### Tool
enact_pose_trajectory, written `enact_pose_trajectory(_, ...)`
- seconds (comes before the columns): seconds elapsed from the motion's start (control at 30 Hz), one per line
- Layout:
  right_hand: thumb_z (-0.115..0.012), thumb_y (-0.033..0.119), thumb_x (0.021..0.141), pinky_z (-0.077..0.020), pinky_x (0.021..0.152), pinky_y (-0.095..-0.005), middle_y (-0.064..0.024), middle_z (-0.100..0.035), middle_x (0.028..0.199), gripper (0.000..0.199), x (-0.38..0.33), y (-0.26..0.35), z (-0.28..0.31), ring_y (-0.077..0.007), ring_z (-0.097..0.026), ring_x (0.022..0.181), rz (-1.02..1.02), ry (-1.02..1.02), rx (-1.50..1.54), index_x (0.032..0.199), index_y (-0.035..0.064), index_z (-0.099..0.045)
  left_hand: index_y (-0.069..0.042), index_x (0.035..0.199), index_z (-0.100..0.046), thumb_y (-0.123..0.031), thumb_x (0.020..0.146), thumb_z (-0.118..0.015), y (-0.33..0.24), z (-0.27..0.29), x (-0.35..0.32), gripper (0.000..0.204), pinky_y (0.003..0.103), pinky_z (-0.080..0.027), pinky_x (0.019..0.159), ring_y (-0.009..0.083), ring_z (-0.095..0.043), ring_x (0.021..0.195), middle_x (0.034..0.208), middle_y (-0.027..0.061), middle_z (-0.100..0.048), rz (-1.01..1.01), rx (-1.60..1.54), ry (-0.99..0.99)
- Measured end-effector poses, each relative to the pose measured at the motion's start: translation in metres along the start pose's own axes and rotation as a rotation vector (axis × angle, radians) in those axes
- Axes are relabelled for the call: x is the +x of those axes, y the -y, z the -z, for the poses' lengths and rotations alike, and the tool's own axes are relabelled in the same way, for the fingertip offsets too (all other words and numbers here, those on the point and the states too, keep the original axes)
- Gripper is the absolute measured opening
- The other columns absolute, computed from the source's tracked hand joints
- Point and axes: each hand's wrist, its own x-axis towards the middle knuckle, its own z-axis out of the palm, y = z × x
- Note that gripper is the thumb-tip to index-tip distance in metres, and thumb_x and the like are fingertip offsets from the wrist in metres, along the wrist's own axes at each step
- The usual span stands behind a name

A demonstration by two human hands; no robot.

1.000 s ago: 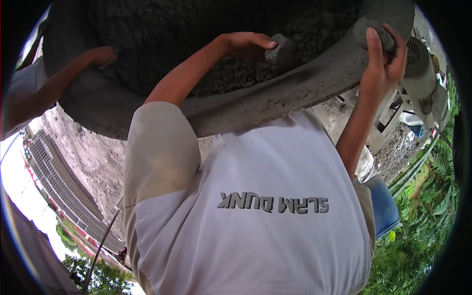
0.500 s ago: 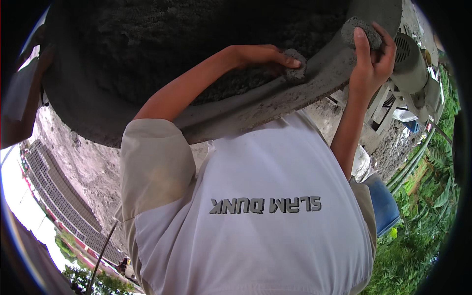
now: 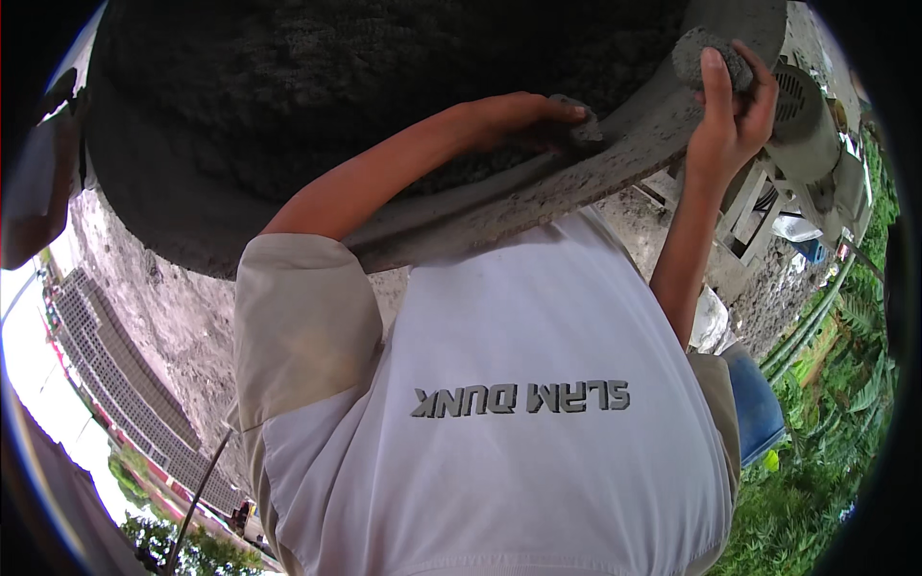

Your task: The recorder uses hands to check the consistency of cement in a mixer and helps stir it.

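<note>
A wide, deep pan [image 3: 519,197] with a thick grey rim stands before me, with dark, crumbly grey mix [image 3: 413,58] inside. My left hand [image 3: 538,115] reaches over the near rim, its fingers closed round a grey gritty lump [image 3: 590,127] that they partly hide. The lump is low against the pan's inner wall. At the right side of the rim, my right hand [image 3: 740,125] grips a second rounded grey gritty lump [image 3: 709,60], thumb pressed on its near face. The fingers behind this lump are partly hidden.
Right of the pan sits a grey motor-like housing [image 3: 802,120] on a frame [image 3: 749,216]. A blue container [image 3: 754,403] stands beside my right side, near green plants [image 3: 816,470]. Grey perforated blocks [image 3: 134,384] are stacked at left. Another person's arm [image 3: 43,187] shows at the far left.
My left hand has turned slightly over its lump, covering more of it. My right hand has shifted slightly with its lump. At far left, the other person's arm has moved.
</note>
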Motion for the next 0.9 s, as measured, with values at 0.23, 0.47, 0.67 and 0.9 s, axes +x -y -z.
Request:
enact_pose_trajectory(0.23,-0.074,0.016,0.078,-0.0416,0.054,-0.0168,0.0041,-0.053,0.073,0.031,0.000,0.000,0.001,0.0006,-0.040,0.057,-0.010,-0.007,0.008,0.103,0.0019,-0.063,-0.005,0.114,-0.059,-0.042,0.089,-0.056,-0.027,0.013,0.010,0.045,0.032,-0.043,0.090,0.0159,-0.056,0.100,0.112,0.0041,-0.060,-0.196,-0.315,-0.219)
enact_pose_trajectory(0.47,-0.073,0.017,0.079,-0.0384,0.054,-0.0170,0.0049,-0.050,0.068,0.033,0.002,-0.002,0.009,-0.0009,-0.042,0.057,-0.064,-0.043,0.007,0.106,0.0027,-0.061,-0.001,0.118,-0.058,-0.043,0.091,-0.053,-0.013,-0.031,0.012,0.049,0.031,-0.039,0.097,0.0154,-0.055,0.106,0.114,0.0061,-0.062,0.008,-0.171,-0.024)
enact_pose_trajectory(0.67,-0.074,0.021,0.079,-0.0327,0.051,-0.0170,0.0031,-0.051,0.079,0.038,0.016,-0.024,0.025,-0.0015,-0.039,0.059,-0.111,0.013,0.070,0.108,0.0016,-0.058,-0.003,0.115,-0.058,-0.043,0.091,-0.053,-0.054,-0.027,-0.005,0.048,0.033,-0.039,0.096,0.0162,-0.055,0.103,0.111,0.0068,-0.062,-0.232,-0.146,-0.222)
enact_pose_trajectory(0.9,-0.064,0.017,0.088,-0.0417,0.060,-0.0223,-0.0071,-0.056,0.094,0.032,0.025,-0.023,0.035,-0.0102,-0.051,0.070,-0.050,-0.073,0.030,0.112,-0.0010,-0.054,-0.005,0.115,-0.060,-0.049,0.089,-0.055,-0.091,-0.042,-0.043,0.052,0.030,-0.040,0.092,0.0141,-0.055,0.100,0.111,0.0046,-0.061,-0.414,-0.171,-0.265)
